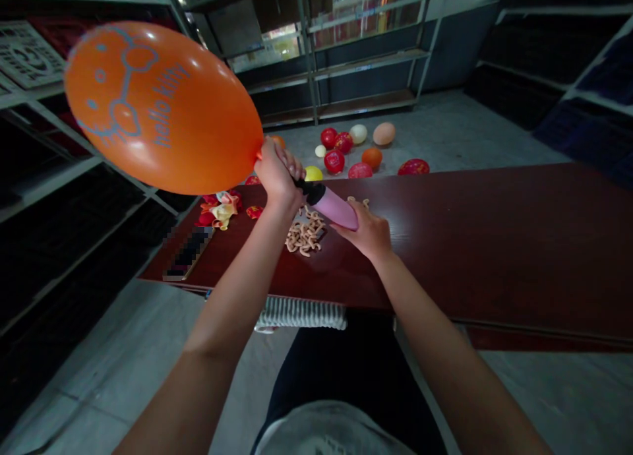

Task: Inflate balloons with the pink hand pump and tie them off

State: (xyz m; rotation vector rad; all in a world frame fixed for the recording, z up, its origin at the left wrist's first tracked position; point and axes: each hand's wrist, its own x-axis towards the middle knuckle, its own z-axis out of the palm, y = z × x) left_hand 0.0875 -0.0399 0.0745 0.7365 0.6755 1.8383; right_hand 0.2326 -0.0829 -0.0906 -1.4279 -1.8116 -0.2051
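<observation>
A large inflated orange balloon [168,109] with blue "hello kitty" print fills the upper left. My left hand [277,168] is closed round its neck, at the black nozzle end of a hand balloon pump [332,204]. The pump has a pink barrel, and my right hand [368,231] grips it from the right end. How the neck sits on the nozzle is hidden by my left fingers. Below the pump lies a pile of small curled tan pieces [304,234]. Uninflated balloons [221,209] in red, cream and other colours lie left of my left forearm.
A dark red wooden table [475,244] stretches to the right. A phone-like object [188,254], partly pixelated, lies near its left front edge. Several inflated balloons [372,157] rest on the floor beyond the table. Metal shelves [366,66] stand behind and along both sides.
</observation>
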